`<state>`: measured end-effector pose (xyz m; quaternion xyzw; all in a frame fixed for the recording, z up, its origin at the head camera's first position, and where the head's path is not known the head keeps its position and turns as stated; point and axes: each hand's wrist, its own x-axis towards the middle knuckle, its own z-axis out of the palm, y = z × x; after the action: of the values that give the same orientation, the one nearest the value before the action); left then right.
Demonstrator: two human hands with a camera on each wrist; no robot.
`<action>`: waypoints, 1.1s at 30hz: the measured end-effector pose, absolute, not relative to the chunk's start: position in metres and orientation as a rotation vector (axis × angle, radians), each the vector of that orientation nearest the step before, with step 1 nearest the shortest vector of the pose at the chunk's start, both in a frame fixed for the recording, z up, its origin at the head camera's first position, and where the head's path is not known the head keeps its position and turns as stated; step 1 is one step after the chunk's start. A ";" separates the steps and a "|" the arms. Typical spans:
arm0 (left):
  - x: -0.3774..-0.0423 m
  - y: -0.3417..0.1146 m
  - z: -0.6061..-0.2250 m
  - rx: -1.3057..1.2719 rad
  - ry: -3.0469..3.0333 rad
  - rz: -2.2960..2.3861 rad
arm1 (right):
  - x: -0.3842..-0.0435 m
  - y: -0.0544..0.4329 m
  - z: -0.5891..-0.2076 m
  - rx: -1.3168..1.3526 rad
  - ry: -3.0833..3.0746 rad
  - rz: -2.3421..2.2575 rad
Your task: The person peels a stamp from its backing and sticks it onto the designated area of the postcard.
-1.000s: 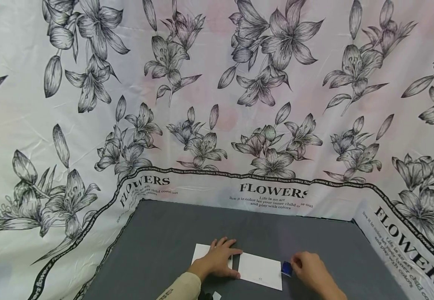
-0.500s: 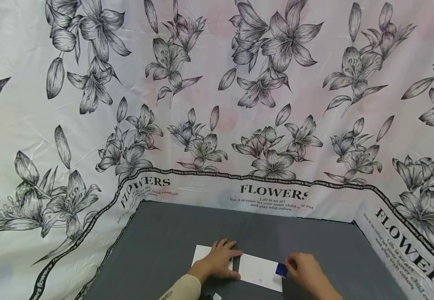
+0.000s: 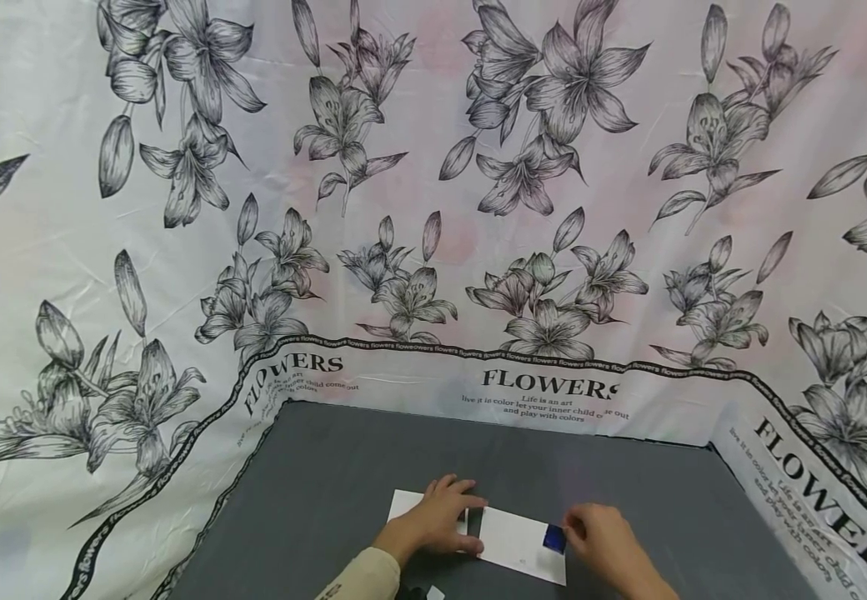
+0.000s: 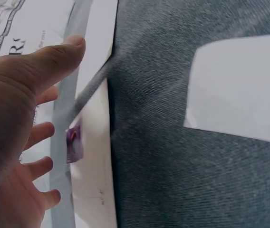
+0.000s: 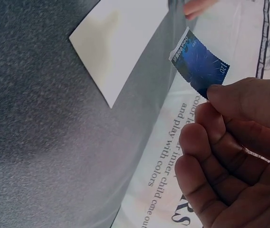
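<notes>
Right wrist: curved, serrated-edged blue stamp (image 5: 200, 65) in right hand (image 5: 237, 159)

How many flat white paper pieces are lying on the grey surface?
3: one left rectangle, one right rectangle, one smaller piece at the head view's bottom edge. Others may be hidden.

On the blue stamp (image 5: 200, 64) you pinch in your right hand (image 5: 235, 156), you can read the figure "120", while the tiny print along its pale edge is too small to make out. Facing you, the white cloth (image 3: 422, 179) carries "FLOWERS" in large capitals several times, with "Life is an art / live it in color let your inner child come out / and play with colors" beneath, and its black band (image 3: 471, 353) repeats "flowers". The small marks on the white card (image 3: 512, 542) and your sleeve (image 3: 366, 575) are illegible.
</notes>
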<state>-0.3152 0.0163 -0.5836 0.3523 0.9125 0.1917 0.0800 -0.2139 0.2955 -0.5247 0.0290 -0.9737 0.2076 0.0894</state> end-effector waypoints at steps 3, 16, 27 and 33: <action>-0.314 0.017 -0.579 1.095 2.730 0.586 | -0.213 0.294 -0.523 0.109 -2.889 0.614; -0.308 0.026 -0.554 1.366 2.674 0.643 | -0.211 0.286 -0.512 0.139 -2.876 0.584; -0.301 0.040 -0.543 1.457 2.515 0.835 | -0.207 0.277 -0.500 0.126 -2.890 0.609; -0.296 0.051 -0.542 1.449 2.447 0.959 | -0.206 0.274 -0.496 0.189 -2.867 0.652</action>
<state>-0.2957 0.0507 -0.5424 0.4815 0.8135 0.3187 0.0701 -0.2057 0.2742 -0.4964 0.0640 -0.9685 0.2201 0.0975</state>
